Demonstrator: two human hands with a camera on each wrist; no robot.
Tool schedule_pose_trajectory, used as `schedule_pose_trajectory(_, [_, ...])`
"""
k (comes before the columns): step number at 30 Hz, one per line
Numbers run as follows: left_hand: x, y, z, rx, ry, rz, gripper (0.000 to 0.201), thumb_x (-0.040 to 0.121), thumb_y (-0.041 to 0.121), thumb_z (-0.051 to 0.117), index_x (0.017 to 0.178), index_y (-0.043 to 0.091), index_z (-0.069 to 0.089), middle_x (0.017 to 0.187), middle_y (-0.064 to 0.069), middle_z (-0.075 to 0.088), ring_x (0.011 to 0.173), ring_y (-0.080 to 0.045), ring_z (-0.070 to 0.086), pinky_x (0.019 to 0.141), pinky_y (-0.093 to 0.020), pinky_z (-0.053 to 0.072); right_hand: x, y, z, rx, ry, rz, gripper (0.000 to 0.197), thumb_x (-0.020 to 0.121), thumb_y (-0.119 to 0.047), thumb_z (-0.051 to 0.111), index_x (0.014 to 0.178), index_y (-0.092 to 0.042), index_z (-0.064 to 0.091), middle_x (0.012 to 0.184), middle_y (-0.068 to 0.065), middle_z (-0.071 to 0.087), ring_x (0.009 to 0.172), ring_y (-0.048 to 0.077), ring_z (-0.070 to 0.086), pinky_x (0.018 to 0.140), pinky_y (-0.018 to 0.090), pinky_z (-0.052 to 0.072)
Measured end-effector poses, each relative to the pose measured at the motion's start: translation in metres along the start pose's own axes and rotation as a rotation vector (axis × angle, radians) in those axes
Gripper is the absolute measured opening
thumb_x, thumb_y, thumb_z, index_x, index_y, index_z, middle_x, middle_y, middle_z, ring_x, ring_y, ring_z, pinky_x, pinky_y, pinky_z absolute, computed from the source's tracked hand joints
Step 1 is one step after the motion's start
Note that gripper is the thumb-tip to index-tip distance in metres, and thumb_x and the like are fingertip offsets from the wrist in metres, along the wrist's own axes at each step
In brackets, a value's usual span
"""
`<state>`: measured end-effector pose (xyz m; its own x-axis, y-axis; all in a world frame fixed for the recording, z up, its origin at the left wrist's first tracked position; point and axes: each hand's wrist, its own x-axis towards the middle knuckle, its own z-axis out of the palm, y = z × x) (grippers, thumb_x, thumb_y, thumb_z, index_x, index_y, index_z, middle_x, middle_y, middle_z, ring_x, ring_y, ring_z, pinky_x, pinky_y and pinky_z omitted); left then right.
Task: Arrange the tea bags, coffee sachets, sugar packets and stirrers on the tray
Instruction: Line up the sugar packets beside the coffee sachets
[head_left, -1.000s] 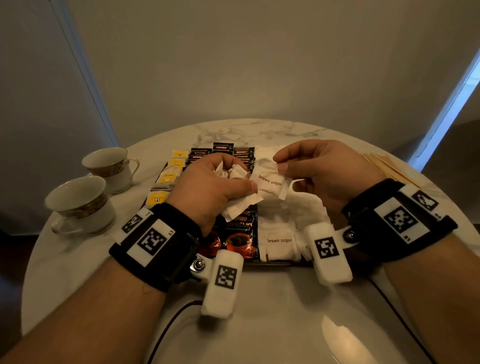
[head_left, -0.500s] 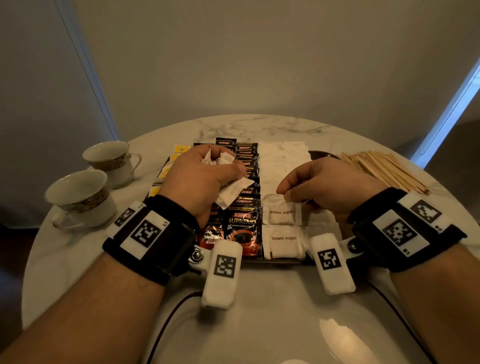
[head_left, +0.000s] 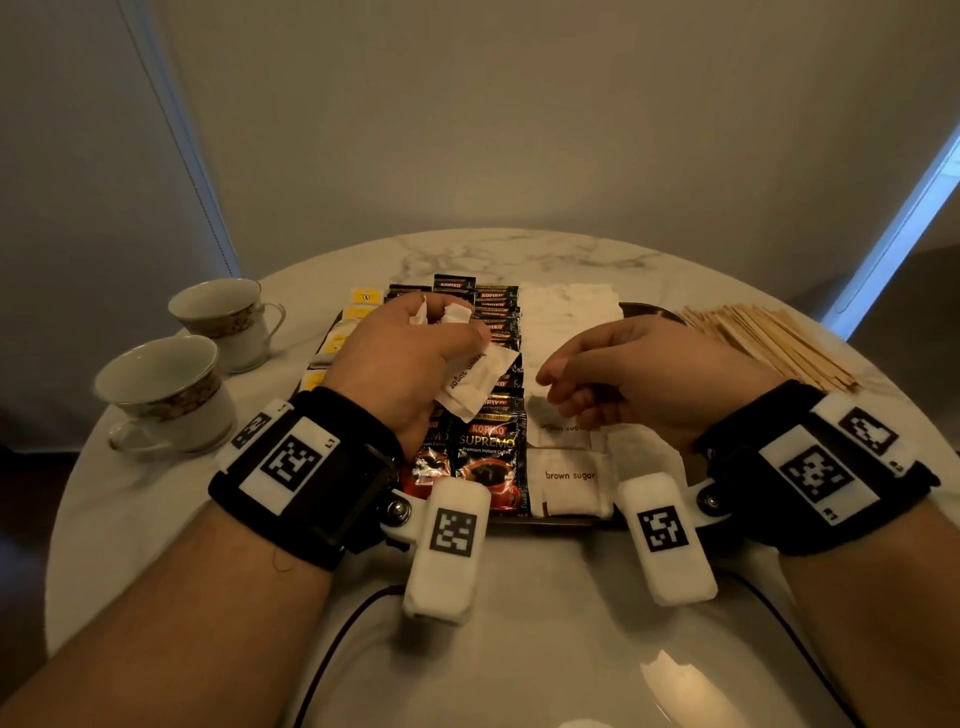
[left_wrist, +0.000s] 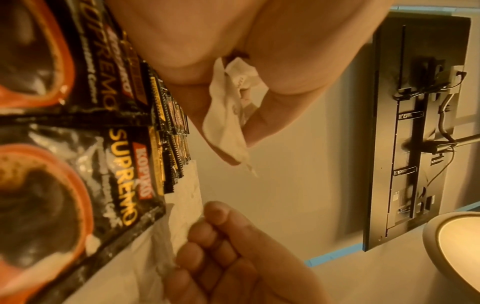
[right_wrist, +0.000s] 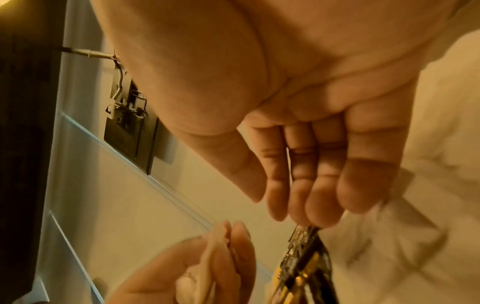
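Observation:
My left hand (head_left: 415, 358) hovers over the coffee sachets (head_left: 488, 457) and grips a bunch of white brown sugar packets (head_left: 475, 382), which show crumpled between thumb and fingers in the left wrist view (left_wrist: 226, 115). My right hand (head_left: 563, 387) is empty with its fingers relaxed (right_wrist: 311, 185), just above the sugar packets (head_left: 569, 480) laid in a column on the dark tray (head_left: 649, 310). Yellow tea bags (head_left: 363, 299) line the tray's left side. The wooden stirrers (head_left: 769, 343) lie in a pile on the table, right of the tray.
Two patterned teacups (head_left: 161, 395) (head_left: 228, 317) stand on the round marble table (head_left: 156, 519) left of the tray. A black cable (head_left: 332, 660) runs along the near edge. A wall is close behind the table.
My right hand brought a brown sugar packet down onto the tray's near sugar column, let it go and has lifted off empty. My left hand kept hold of its bunch of packets.

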<state>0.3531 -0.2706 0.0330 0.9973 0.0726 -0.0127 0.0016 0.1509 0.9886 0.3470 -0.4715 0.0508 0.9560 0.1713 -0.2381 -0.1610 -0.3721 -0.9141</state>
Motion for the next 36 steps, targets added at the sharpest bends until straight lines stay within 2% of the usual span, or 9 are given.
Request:
schedule_pose_trajectory(2, [0.0,0.0,0.001,-0.018,-0.01,-0.028,0.026,0.087,-0.01,0.068,0.101,0.012,0.066,0.1,-0.013,0.076,0.086,-0.027,0.073,0.073,-0.04,0.06,0.0,0.0,0.003,-0.009,-0.036,0.041,0.015,0.098,-0.01,0.064,0.095,-0.004,0.078,0.092,0.019,0.075,0.08,0.025,0.065,0.078,0.034,0.059])
schedule_pose_trajectory(4, [0.0,-0.001,0.002,-0.031,-0.024,-0.049,0.029,0.086,-0.014,0.063,0.101,0.012,0.065,0.098,-0.011,0.077,0.09,-0.029,0.074,0.069,-0.039,0.06,-0.002,0.0,0.0,0.013,-0.003,0.025,0.016,0.098,-0.01,0.063,0.094,-0.003,0.077,0.092,0.02,0.075,0.078,0.025,0.066,0.077,0.034,0.06])
schedule_pose_trajectory(9, [0.0,-0.001,0.001,-0.022,-0.015,-0.039,0.028,0.088,-0.013,0.062,0.099,0.012,0.065,0.097,-0.01,0.077,0.088,-0.027,0.073,0.065,-0.037,0.059,-0.009,0.003,-0.011,0.156,0.125,-0.027,0.018,0.096,-0.015,0.067,0.087,-0.003,0.076,0.074,0.01,0.067,0.069,0.022,0.061,0.08,0.041,0.058])
schedule_pose_trajectory(13, [0.0,-0.002,0.001,-0.001,0.004,-0.029,0.029,0.088,-0.012,0.064,0.102,0.013,0.065,0.097,-0.008,0.077,0.092,-0.028,0.073,0.073,-0.04,0.061,-0.012,0.005,-0.01,0.102,0.122,0.01,0.018,0.095,-0.02,0.07,0.092,-0.003,0.076,0.077,0.009,0.068,0.072,0.021,0.062,0.082,0.042,0.057])
schedule_pose_trajectory(21, [-0.002,-0.003,0.002,-0.002,0.002,-0.027,0.031,0.089,-0.014,0.064,0.101,0.015,0.065,0.094,-0.007,0.077,0.082,-0.022,0.075,0.06,-0.033,0.06,-0.011,0.005,-0.008,0.105,0.134,-0.026,0.019,0.094,-0.022,0.071,0.094,-0.004,0.076,0.081,0.01,0.073,0.073,0.021,0.068,0.089,0.047,0.059])
schedule_pose_trajectory(28, [-0.003,-0.005,0.006,-0.045,-0.011,-0.019,0.028,0.09,-0.012,0.062,0.101,0.014,0.066,0.091,-0.005,0.077,0.083,-0.024,0.073,0.066,-0.038,0.058,-0.008,0.007,-0.009,0.143,0.168,-0.093,0.018,0.094,-0.021,0.071,0.091,-0.004,0.076,0.08,0.01,0.073,0.072,0.021,0.067,0.093,0.05,0.058])
schedule_pose_trajectory(30, [-0.004,-0.007,0.01,-0.106,-0.026,-0.006,0.028,0.092,-0.012,0.059,0.1,0.014,0.065,0.091,-0.004,0.077,0.084,-0.024,0.074,0.066,-0.038,0.058,-0.007,0.006,-0.008,0.179,0.165,-0.136,0.019,0.093,-0.023,0.073,0.09,-0.004,0.076,0.08,0.011,0.071,0.071,0.021,0.064,0.091,0.048,0.058])
schedule_pose_trajectory(34, [-0.011,-0.009,0.022,-0.294,-0.091,0.032,0.026,0.096,-0.012,0.055,0.099,0.013,0.059,0.086,-0.005,0.076,0.083,-0.022,0.076,0.064,-0.036,0.061,-0.008,0.002,0.002,0.144,-0.034,-0.151,0.034,0.078,-0.04,0.079,0.092,-0.009,0.075,0.084,0.007,0.073,0.073,0.02,0.065,0.075,0.036,0.058])
schedule_pose_trajectory(36, [-0.012,-0.011,0.025,-0.363,-0.11,0.023,0.024,0.096,-0.011,0.056,0.1,0.013,0.058,0.092,-0.009,0.075,0.091,-0.027,0.076,0.067,-0.039,0.062,-0.008,0.002,0.008,0.1,-0.066,-0.171,0.022,0.081,-0.03,0.08,0.092,-0.012,0.075,0.085,0.006,0.075,0.072,0.017,0.068,0.069,0.031,0.059])
